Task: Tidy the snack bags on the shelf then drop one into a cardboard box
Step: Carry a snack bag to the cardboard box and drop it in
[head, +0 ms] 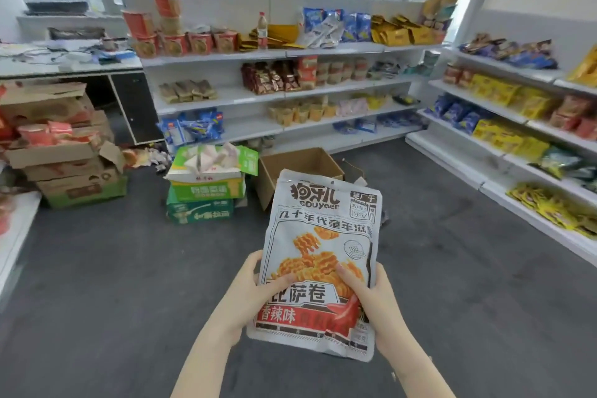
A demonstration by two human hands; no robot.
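A large grey snack bag (pixel 319 236) printed with orange crinkle snacks and a red band stands upright in front of me, held in both hands. My left hand (pixel 250 287) grips its lower left edge, thumb on the front. On the lower right side my right hand (pixel 371 297) holds it, thumb across the picture. Beyond the bag's top, an open brown cardboard box (pixel 290 165) sits on the floor, its near part hidden by the bag. White shelves (pixel 258 56) with snack bags line the back wall.
A stack of green cartons (pixel 203 197) stands left of the open box. More cardboard boxes (pixel 61 152) pile up at the far left by a desk. A second shelf unit (pixel 504 152) with yellow and blue packs runs along the right. Dark grey carpet (pixel 113 284) lies between.
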